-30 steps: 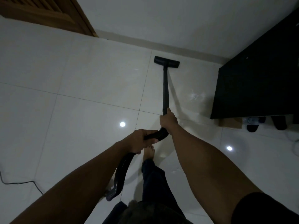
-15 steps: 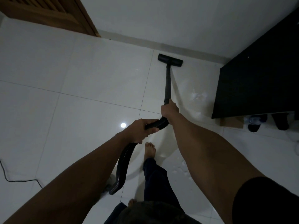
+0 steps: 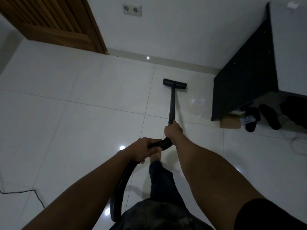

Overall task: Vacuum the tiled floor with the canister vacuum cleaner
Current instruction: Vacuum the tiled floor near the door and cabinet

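Vacuum wand, right hand, hose, left hand

Nothing readable is showing on the floor nozzle, wall socket or black cabinet, and a pale patch on the black slipper, possibly a label, is blurring beyond reading.

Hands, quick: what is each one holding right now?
Left hand: grips the black ribbed vacuum hose.
Right hand: grips the black rigid vacuum wand.
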A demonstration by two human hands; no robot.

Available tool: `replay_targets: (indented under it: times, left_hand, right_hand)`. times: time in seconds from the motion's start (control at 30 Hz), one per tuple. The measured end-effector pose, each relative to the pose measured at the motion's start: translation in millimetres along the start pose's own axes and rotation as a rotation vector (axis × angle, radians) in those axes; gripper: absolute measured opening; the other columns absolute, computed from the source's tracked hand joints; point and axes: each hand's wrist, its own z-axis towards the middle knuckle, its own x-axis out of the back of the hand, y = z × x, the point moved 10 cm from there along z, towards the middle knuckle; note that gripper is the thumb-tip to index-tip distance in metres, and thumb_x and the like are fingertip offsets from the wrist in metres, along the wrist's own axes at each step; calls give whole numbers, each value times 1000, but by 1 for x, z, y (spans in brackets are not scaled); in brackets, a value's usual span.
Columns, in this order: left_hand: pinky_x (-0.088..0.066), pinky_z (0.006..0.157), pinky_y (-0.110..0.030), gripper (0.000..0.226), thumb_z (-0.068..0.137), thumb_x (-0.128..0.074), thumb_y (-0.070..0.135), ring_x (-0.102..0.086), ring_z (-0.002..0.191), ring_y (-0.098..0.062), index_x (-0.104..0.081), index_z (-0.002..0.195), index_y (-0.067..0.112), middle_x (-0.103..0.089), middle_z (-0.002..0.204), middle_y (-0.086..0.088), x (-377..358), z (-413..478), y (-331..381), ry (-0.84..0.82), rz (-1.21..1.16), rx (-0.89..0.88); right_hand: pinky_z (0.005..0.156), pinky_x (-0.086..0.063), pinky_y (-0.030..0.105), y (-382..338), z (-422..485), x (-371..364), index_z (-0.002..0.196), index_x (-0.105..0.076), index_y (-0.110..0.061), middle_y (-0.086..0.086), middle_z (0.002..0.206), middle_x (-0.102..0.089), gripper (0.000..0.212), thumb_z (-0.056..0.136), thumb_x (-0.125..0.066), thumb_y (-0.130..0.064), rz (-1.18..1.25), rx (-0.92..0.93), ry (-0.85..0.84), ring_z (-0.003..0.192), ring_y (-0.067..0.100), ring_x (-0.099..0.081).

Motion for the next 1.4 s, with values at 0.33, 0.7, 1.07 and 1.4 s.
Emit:
replay_targets:
  times: [0.33,0.7,1.07,1.4]
  left_hand:
    - [-57,55,-33,48,95,-61,44,-53,57,-6,-49,141,44,-58,78,-4,-128,-157,-92,4,75,-78]
    - [-48,48,-20,50,97,-59,41,-56,50,-10,-47,145,37,-59,76,-3,-258,-285,-156,-77,119,-57]
    - [-43,73,-8,50,98,-58,39,-57,84,1,-47,146,30,-64,105,7,-434,-415,-231,-87,182,-118]
    - [-53,52,-23,47,96,-59,43,-58,68,-4,-49,142,39,-68,93,0,-550,-538,-328,-231,190,-49]
  right_hand:
    - [74,-49,31,144,-159,-73,158,-16,-32,11,131,-56,70,96,-45,-15,132,70,25,89,23,-52]
    - [76,-50,32,298,-283,-133,158,-14,-32,10,129,-57,70,96,-46,-17,136,31,2,95,24,-57]
    - [70,-48,31,487,-412,-193,158,-11,-32,10,127,-57,71,97,-44,-15,151,8,-17,85,21,-53]
    - [63,-46,27,640,-530,-286,159,-10,-31,11,126,-57,74,96,-44,-12,233,-93,-40,84,20,-53]
